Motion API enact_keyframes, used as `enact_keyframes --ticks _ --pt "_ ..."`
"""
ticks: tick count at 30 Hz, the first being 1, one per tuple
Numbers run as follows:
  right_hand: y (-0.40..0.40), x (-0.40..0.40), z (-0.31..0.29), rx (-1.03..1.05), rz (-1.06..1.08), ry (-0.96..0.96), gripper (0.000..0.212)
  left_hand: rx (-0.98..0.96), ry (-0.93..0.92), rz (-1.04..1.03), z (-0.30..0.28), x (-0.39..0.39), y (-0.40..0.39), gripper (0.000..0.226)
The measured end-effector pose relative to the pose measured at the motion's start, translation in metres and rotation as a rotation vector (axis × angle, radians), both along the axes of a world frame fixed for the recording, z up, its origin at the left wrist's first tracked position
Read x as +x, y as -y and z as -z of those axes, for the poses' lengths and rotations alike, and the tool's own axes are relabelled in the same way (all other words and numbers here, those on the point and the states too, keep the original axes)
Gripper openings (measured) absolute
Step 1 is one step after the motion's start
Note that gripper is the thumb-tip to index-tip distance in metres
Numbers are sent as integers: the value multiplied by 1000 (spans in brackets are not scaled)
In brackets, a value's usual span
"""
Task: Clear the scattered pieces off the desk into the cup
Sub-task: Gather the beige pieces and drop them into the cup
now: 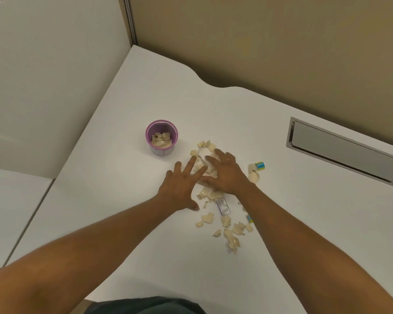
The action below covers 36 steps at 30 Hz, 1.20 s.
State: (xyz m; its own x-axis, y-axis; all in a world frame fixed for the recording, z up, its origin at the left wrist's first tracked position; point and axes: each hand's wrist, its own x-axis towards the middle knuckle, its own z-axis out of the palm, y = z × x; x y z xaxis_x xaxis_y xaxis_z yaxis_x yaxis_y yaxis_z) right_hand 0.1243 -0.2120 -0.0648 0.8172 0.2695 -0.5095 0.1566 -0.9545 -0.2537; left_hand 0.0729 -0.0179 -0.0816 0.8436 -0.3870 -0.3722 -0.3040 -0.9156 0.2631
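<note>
A purple cup [161, 137] stands upright on the white desk [127, 200], holding several beige torn pieces. To its right lies a scatter of beige pieces [227, 225], stretching toward me. My left hand [182, 184] rests flat on the desk with fingers spread, just left of the pile. My right hand [225, 173] lies palm down on top of the pile's middle, fingers apart, covering some pieces. More pieces [205, 146] show beyond its fingertips. Whether either hand grips anything is hidden under the palms.
A small green and blue packet [259, 165] lies right of my right hand, and a silver wrapper [222, 206] lies among the pieces. A recessed grey cable hatch [340, 152] sits at the desk's right. Partition walls close off the back and left.
</note>
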Motion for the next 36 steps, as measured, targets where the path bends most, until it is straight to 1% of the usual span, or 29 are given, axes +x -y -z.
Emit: enact_keyframes --ticks 2,5,8,10,11,15,18,21,22,24,26,29,31,33,34,36 --pt "1 -12 -1 -2 -9 4 88 50 -17 41 2 0 -1 127" --pt "4 -35 2 -77 -43 20 87 57 -27 74 2 -5 -5 110" --pt "4 -53 5 -134 -56 100 67 -26 -46 54 1 -14 -5 79" --pt "0 -59 5 -113 -13 161 52 -76 -59 20 0 -17 -2 60" --pt "-3 -62 5 -92 16 184 47 -77 -54 17 1 -18 0 54" --pt "-13 -70 6 -26 65 232 41 -44 -19 35 3 -14 0 37" --pt "-16 -67 6 -6 77 240 35 -61 -16 11 5 -7 -6 36" --pt "-15 -62 7 32 101 254 32 -144 -78 -108 2 -4 -11 37" --pt "-15 -62 6 79 158 248 30 -180 -94 -162 -1 -4 -14 35" --pt "-16 -59 -1 210 360 214 27 -301 -95 -303 -12 -5 -19 30" --pt "-19 -57 -11 350 549 187 26 -437 -49 -436 -26 -7 -26 24" --pt "-34 -48 -31 521 687 154 23 -610 36 -656 -51 -3 -41 20" --pt "-50 -37 -46 621 716 147 20 -682 110 -772 -68 8 -54 20" --pt "-69 -24 -61 711 709 160 17 -700 180 -838 -84 24 -69 20" --pt "-80 -16 -68 746 698 166 16 -692 198 -861 -90 33 -75 20" --pt "-100 -1 -79 784 655 174 16 -678 170 -892 -98 52 -85 20"
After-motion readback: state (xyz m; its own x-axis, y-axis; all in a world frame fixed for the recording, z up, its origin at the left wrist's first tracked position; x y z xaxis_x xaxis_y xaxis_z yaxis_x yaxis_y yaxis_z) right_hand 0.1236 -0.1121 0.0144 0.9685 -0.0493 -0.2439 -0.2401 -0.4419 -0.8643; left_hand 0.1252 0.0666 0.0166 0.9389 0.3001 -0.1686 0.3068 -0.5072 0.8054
